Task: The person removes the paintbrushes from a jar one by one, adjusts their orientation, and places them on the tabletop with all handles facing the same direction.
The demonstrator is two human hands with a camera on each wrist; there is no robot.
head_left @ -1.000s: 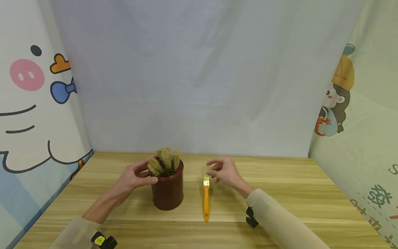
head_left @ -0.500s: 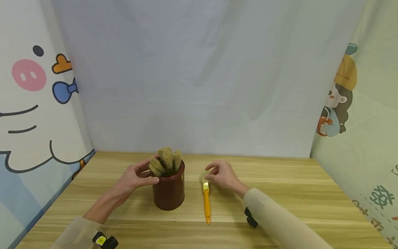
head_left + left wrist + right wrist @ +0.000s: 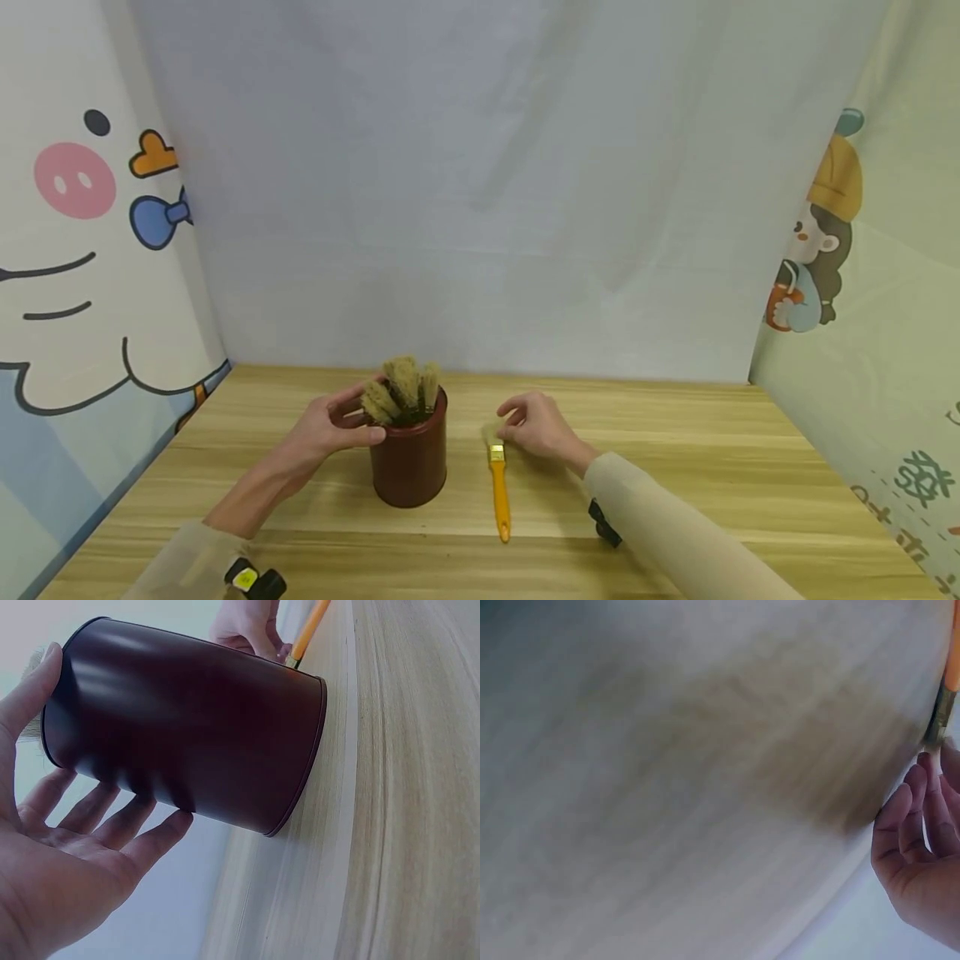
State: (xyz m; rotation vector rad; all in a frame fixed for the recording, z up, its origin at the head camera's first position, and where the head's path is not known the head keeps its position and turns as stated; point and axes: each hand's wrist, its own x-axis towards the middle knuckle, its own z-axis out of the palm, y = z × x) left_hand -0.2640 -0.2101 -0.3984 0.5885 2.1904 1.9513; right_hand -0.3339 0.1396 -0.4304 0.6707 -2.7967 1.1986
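Note:
A dark red cylindrical can stands upright on the table, with several bristle brushes sticking out of its top, bristles up. My left hand holds the can from the left, thumb at the near rim and fingers along the far side; the left wrist view shows the fingertips against its wall. To the right, a paintbrush with an orange handle and gold-coloured ferrule lies with its handle towards me. My right hand pinches its pale bristles between thumb and fingers, which partly hide them.
The wood-grain table reaches back to a pale grey cloth. Printed cloths hang at the left and right sides.
My right hand has come slightly towards me with the paintbrush, whose handle end now points a little more to the right. My left hand keeps its place on the can.

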